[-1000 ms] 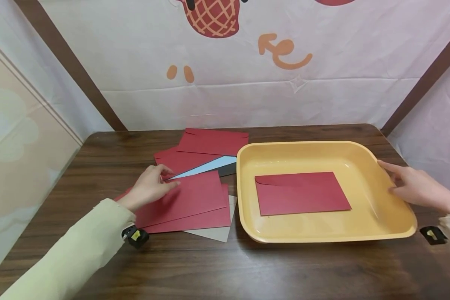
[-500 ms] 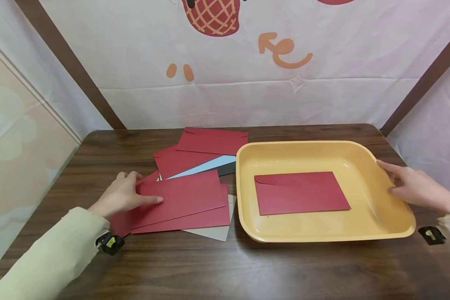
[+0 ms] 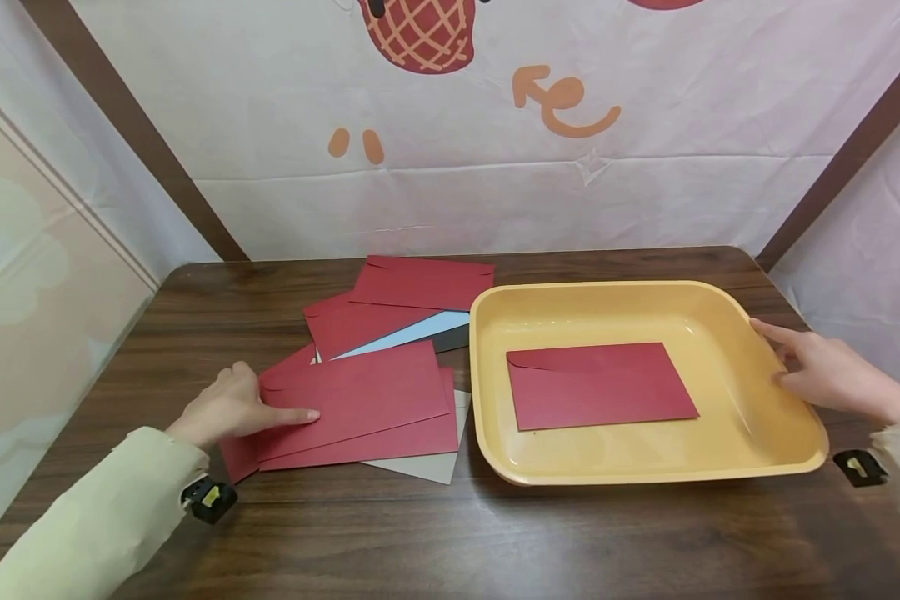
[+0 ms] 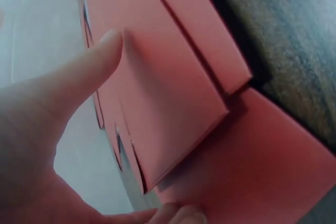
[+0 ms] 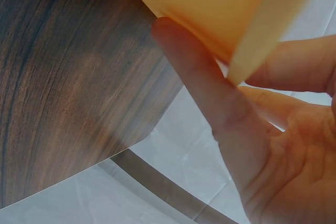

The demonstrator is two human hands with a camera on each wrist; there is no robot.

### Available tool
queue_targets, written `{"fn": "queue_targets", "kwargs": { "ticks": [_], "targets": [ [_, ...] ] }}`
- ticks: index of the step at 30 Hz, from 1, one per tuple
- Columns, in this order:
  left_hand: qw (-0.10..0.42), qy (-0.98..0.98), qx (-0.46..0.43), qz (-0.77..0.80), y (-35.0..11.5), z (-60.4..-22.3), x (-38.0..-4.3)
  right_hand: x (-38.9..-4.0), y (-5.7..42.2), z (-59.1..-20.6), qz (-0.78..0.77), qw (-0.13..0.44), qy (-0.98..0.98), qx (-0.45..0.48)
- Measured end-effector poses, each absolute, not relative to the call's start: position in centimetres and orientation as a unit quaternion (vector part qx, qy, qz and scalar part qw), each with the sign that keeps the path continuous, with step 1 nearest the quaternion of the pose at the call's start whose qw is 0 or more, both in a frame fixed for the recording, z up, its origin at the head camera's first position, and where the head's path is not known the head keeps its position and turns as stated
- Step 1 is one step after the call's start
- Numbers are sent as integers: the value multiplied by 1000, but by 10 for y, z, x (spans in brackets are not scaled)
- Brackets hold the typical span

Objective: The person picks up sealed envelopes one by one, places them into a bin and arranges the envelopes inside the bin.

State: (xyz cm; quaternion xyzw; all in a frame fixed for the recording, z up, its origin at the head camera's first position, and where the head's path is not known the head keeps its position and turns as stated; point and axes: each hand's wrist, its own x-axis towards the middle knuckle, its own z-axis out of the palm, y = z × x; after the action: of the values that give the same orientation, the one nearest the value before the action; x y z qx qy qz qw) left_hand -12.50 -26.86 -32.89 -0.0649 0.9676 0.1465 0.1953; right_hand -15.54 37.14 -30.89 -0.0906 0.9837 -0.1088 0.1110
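My left hand (image 3: pixel 232 406) lies at the left end of a heap of red envelopes. Its straight thumb rests on the top envelope (image 3: pixel 367 390), while in the left wrist view its fingertips (image 4: pixel 191 216) touch the edge of a lower red envelope (image 4: pixel 262 166). At the right, my right hand (image 3: pixel 832 372) holds the rim of a yellow plastic tray (image 3: pixel 787 461). In the right wrist view its thumb lies along the tray wall (image 5: pixel 210 3), with the other fingers across the rim. One red envelope (image 3: pixel 602 386) lies flat inside the tray.
Behind the front envelopes lie another red envelope (image 3: pixel 422 283), a light blue one (image 3: pixel 408 329) and a dark one (image 3: pixel 452 337). A pale grey envelope (image 3: pixel 420 467) sticks out underneath. The wooden table (image 3: pixel 435 542) meets a patterned cloth wall (image 3: pixel 270 208) at the back.
My left hand has slid left and slightly toward me, from the middle of the heap to its left end, uncovering more of the top envelope. The right hand and tray stay put.
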Motion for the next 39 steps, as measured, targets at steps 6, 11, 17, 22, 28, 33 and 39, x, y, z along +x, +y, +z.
{"fn": "queue_targets", "kwargs": {
  "ticks": [6, 11, 17, 22, 28, 33, 39],
  "targets": [
    [177, 965, -56, 187, -268, -333, -129, -156, 370, -309, -109, 111, 984, -92],
    [164, 964, -48, 203, -269, -333, -131, -156, 370, -309, -108, 109, 984, -92],
    [169, 961, -61, 208, -269, -334, -132, -155, 371, -310, -112, 108, 984, -91],
    [172, 960, -69, 212, -269, -336, -131, -155, 371, -310, -110, 107, 984, -92],
    [157, 957, -72, 231, -269, -339, -130, -155, 370, -310, -113, 109, 983, -91],
    [142, 960, -67, 233, -268, -338, -130, -155, 371, -311, -109, 105, 984, -97],
    [142, 951, -68, 267, -273, -332, -131, -155, 372, -311, -110, 107, 983, -98]
  ]
}}
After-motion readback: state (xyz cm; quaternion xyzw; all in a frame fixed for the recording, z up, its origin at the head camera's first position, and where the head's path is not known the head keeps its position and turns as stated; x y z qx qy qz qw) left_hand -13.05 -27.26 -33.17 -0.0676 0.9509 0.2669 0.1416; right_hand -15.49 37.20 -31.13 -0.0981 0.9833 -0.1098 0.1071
